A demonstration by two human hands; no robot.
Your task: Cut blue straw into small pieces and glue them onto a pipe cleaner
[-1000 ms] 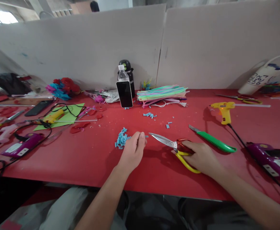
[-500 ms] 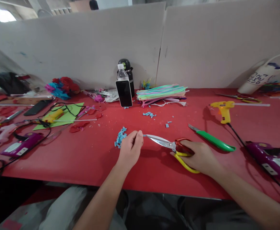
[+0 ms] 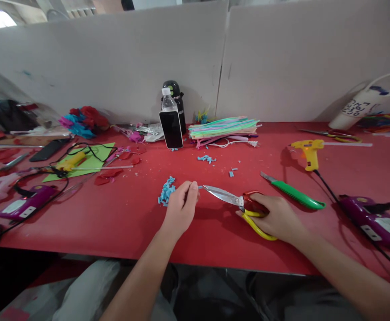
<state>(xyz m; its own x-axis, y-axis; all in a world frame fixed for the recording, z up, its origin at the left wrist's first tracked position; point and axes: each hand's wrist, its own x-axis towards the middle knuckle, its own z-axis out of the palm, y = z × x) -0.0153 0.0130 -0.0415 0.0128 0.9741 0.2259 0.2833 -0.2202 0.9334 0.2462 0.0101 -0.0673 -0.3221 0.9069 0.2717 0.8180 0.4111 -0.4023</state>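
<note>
In our left hand (image 3: 180, 207) we pinch a thin blue strip (image 3: 200, 187), thumb and forefinger pressed together on it so that only a short end shows past the fingertips. Our right hand (image 3: 277, 216) is wrapped around the red and yellow handles of the scissors (image 3: 224, 195), whose tip points left at that end; we cannot tell whether blade and strip touch. Just beyond our left hand we have a pile of blue clippings (image 3: 166, 192) on the red table (image 3: 114, 223), with a smaller cluster (image 3: 207, 158) farther back. To the right of the scissors lies a green utility knife (image 3: 297, 194), and behind it a yellow glue gun (image 3: 310, 154). Near the partition, 1 smartphone (image 3: 171, 130) stands upright in front of a clear bottle (image 3: 168, 104), left of a bundle of pastel pipe cleaners (image 3: 223, 128).
</note>
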